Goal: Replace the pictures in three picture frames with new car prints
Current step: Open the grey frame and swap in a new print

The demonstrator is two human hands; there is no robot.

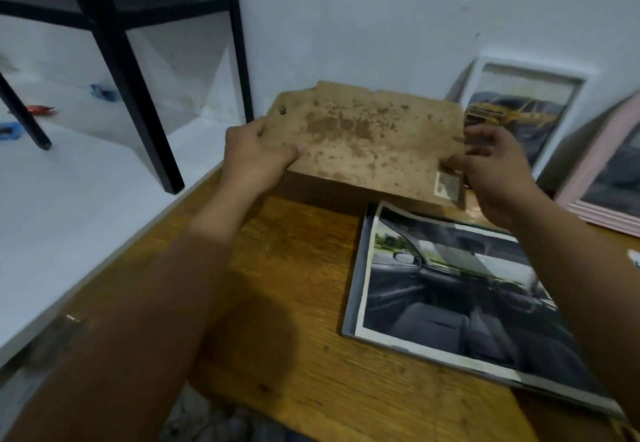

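Above the far edge of the wooden tabletop (294, 303), both hands hold a stained brown backing board (367, 144) in the air, its long axis running left to right and its blotched face turned up toward the camera. The left hand (256, 154) grips the board's left short edge, thumb on top and fingers beneath; the right hand (491, 168) pinches its right edge near a small pale label at the near corner. A small hole sits by the far left corner.

Near the right side of the tabletop lies a car-interior print (450, 292) on top of a flat grey sheet, long axis angled away to the left. A white frame (519, 109) with a yellow-car picture leans against the wall, and a pink frame (602, 178) leans just beside it.

The step in hand appears to be handling the backing of one frame. The next move likely calls for setting the board down squarely over a print, edges aligned, without creasing the paper.
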